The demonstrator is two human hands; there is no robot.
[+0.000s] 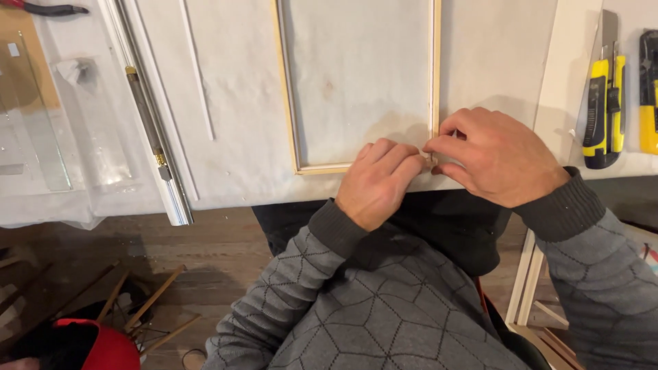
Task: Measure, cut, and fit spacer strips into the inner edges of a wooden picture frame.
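- Nearest us are our grey quilted sleeves (384, 301), crossing a dark apron toward the table's near edge.
- Our left hand (377, 179) lies knuckles-up with fingers curled down onto the lower right corner of the thin wooden frame (290, 103); it presses rather than grips.
- Our right hand (495, 156) pinches thumb and forefinger together at that same corner, where the right rail (434, 68) meets the bottom one. Whether something small sits between those fingertips we cannot tell, as the hands cover the joint.
- The frame lies flat on the white padded tabletop (233, 137), its bottom rail close to the table's near edge.
- We judge the frame light, slender and easily racked or snapped; it is best held at the corners, or by two rails at once.
- There is open cloth left of the frame up to the metal ruler-like bar (154, 130); to the right, the yellow utility knives (603, 103) lie well apart.
- Below the table edge, a dark wooden floor (171, 253) holds loose wooden sticks (147, 305).
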